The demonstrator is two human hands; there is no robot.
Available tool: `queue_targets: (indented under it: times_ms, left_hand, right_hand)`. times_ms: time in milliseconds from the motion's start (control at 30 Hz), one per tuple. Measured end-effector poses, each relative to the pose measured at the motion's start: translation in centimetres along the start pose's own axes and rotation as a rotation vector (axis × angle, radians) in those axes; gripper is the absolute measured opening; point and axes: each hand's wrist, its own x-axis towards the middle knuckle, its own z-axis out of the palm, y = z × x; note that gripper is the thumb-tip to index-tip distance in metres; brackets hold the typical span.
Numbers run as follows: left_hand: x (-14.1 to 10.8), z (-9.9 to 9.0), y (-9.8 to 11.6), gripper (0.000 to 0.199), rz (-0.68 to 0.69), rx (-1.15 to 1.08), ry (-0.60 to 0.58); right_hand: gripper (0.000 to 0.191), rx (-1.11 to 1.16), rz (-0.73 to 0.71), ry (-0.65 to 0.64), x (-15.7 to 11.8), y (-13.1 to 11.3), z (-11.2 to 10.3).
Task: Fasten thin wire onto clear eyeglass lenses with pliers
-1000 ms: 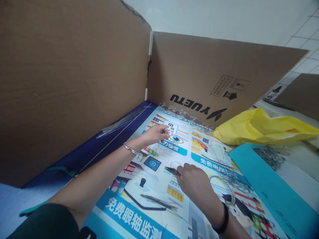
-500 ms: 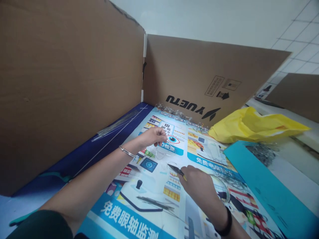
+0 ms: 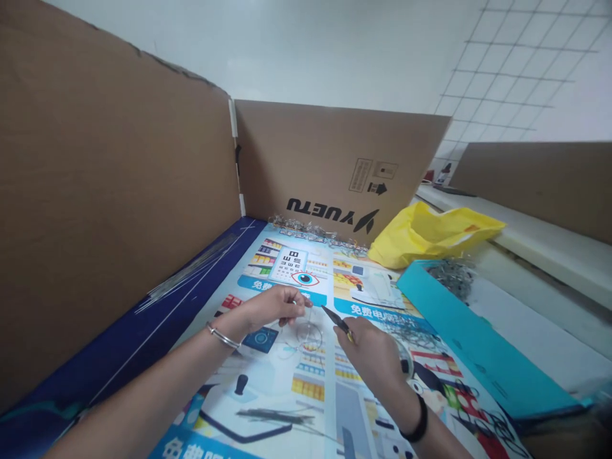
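"Silvery metal, that wire (image 3: 310, 347). Where does it sit?"

"In a thin loop just below the left hand (image 3: 282, 305), above the printed sheet (image 3: 330, 274). The thumb and forefinger are pinched narrow on it. It's faint, so I can't tell how many turns the loop has."

"And the right hand (image 3: 366, 354)?"

"Curled around the pliers (image 3: 340, 322). Their tips point toward the left fingertips, near but not touching. Whether the jaws stand slightly apart, I can't tell."

"How would you handle this well?"

"I'd hold the pinch close to the spot being worked, light but firm, because wire this fine probably springs and kinks easily. I'd bring the tips in square to it, clear of skin, and squeeze gently. Rushing could bend the loop out of round."

"Anything to snag on?"

"The bundle (image 3: 275, 416) of straight pieces lies on the sheet, nearer the wearer. A loop swung low could catch its ends, so I'd work above it."

"And farther out?"

"To the right, the blue box (image 3: 482, 354) with tangled scraps (image 3: 454, 280) in it, and the yellow bag (image 3: 425, 236) beyond. At the back, more clippings (image 3: 306, 226) line the foot of the cardboard (image 3: 329, 153)."
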Motion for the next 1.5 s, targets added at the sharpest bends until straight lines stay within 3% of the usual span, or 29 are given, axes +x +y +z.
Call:
queue_targets:
  times_ms: [533,633,833,967,1500]
  left_hand:
    - [-0.1,2.3,0.1,0.02,0.121,-0.106,0.164]
    - [-0.1,2.0,-0.1,0.018,0.154,-0.123,0.129]
    - [-0.4,1.4,-0.4,0.02,0.17,-0.175,-0.059]
    - [-0.6,1.5,-0.6,0.024,0.14,-0.263,-0.169]
    - [-0.7,1.7,-0.5,0.028,0.099,-0.283,-0.168]
  right_hand:
    - [0.019,0.112,-0.024,0.043,-0.4,-0.3,0.9]
    - [0.022,0.263,-0.02,-0.022,-0.3,-0.2,1.2]
    - [0.03,0.794,-0.041,-0.219,0.3,0.2,2.0]
    - [0.028,0.984,-0.054,-0.296,0.3,0.2,2.3]
    - [0.031,1.141,-0.128,-0.407,0.2,0.0,1.3]
